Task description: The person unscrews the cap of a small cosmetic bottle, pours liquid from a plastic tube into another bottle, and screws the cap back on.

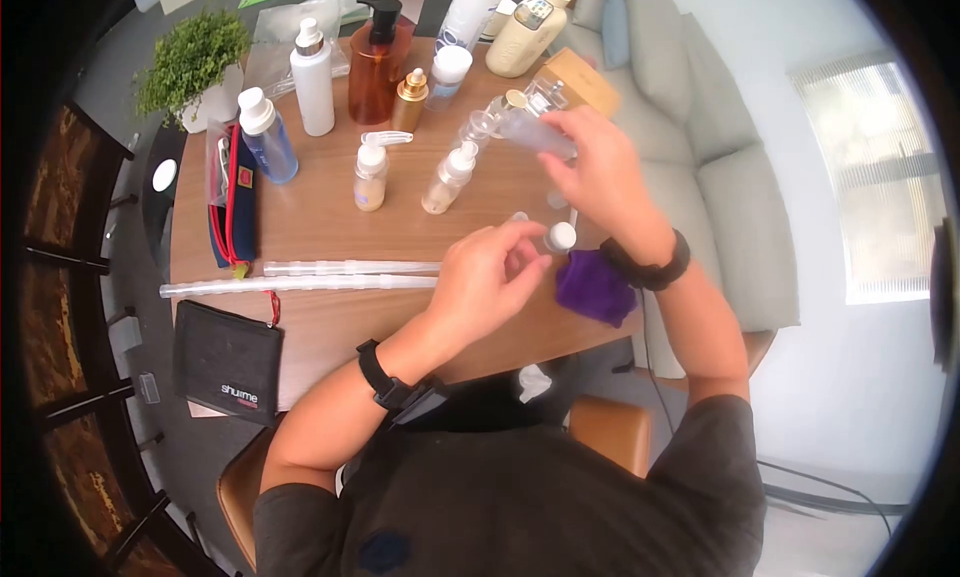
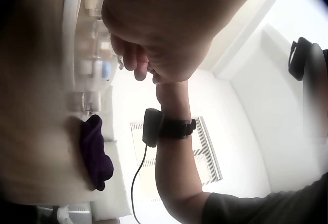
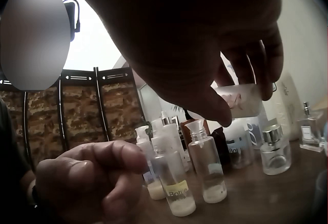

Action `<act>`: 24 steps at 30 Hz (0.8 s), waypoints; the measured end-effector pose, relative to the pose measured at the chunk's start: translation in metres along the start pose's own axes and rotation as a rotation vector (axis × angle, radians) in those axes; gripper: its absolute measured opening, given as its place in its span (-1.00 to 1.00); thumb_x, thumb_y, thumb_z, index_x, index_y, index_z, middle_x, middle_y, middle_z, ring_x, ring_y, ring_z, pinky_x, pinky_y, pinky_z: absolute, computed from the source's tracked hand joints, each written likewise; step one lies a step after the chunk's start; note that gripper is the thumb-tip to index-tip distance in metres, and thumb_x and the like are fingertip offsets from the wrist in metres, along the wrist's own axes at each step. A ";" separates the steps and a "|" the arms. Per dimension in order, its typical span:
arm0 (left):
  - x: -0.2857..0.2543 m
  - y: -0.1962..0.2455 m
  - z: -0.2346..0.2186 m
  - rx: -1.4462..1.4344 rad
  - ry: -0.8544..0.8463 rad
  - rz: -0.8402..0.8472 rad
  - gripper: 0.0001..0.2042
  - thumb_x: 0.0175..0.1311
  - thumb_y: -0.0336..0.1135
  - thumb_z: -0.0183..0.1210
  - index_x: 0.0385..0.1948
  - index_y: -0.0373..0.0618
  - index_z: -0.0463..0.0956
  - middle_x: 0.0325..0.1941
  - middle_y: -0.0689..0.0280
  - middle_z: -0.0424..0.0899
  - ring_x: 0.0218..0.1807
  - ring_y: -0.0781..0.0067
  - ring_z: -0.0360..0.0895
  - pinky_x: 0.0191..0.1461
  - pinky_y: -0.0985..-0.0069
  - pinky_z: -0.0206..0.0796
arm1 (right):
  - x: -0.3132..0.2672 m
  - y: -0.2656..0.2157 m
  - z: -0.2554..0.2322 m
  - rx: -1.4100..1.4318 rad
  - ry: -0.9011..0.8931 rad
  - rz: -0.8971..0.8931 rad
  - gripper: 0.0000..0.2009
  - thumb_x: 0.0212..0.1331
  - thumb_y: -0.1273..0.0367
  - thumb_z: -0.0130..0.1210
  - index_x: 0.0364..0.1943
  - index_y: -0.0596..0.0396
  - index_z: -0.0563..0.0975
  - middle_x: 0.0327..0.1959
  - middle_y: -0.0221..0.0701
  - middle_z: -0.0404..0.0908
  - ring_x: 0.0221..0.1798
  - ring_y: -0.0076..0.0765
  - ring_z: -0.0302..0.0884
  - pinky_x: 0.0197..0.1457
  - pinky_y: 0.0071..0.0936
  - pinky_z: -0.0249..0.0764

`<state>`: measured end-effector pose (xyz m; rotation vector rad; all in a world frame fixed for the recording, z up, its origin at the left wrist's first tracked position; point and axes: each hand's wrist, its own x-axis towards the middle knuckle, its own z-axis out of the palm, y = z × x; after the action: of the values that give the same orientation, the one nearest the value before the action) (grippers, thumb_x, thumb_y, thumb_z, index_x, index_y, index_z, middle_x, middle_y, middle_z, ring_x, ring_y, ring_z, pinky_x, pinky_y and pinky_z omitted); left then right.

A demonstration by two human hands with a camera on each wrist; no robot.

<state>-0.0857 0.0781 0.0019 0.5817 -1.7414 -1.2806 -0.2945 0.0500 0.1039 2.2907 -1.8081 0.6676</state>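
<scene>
Between thumb and fingers, my right hand [image 1: 600,172] holds a frosted translucent container [image 1: 538,135] above the right part of the table; the right wrist view shows this container [image 3: 242,101] tilted on its side. My left hand [image 1: 490,282] hovers over the front of the table with loosely curled fingers and nothing visible in them. A small white-capped bottle [image 1: 562,238] stands just right of its fingertips. Behind the hands are two small pump bottles, one [image 1: 370,177] upright and another [image 1: 449,179] to its right. A clear bottle with a gold cap [image 3: 275,152] stands below the held container.
Larger bottles, including an amber pump bottle [image 1: 376,72], line the back. Clear tubes [image 1: 350,281] lie across the front left, near a black pouch [image 1: 228,362] and a red-edged case [image 1: 235,202]. A purple cloth [image 1: 597,289] lies at the right edge, a cardboard box [image 1: 582,80] behind.
</scene>
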 end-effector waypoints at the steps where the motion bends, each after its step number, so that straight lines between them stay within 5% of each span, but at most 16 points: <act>1: 0.000 0.002 -0.001 0.015 -0.016 -0.016 -0.69 0.42 -0.43 0.44 0.15 -0.20 0.71 -0.29 0.33 0.78 -0.35 0.49 0.62 -0.20 0.45 0.51 | 0.001 0.000 0.000 -0.005 -0.009 -0.007 -0.59 0.14 0.50 0.46 0.12 0.12 0.70 -0.05 -0.17 0.74 0.01 0.09 0.75 0.09 -0.12 0.67; 24: -0.001 -0.003 0.000 0.046 -0.021 0.003 -0.68 0.38 -0.40 0.45 0.12 -0.17 0.69 -0.31 0.26 0.80 -0.35 0.30 0.71 -0.19 0.33 0.57 | 0.014 -0.007 -0.014 -0.253 0.001 -0.097 -0.53 0.04 0.51 0.52 0.12 -0.01 0.74 0.01 -0.29 0.75 0.04 0.10 0.69 0.11 -0.07 0.58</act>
<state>-0.0854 0.0772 -0.0010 0.5931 -1.7920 -1.2515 -0.2894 0.0451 0.1237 2.1912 -1.6612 0.3996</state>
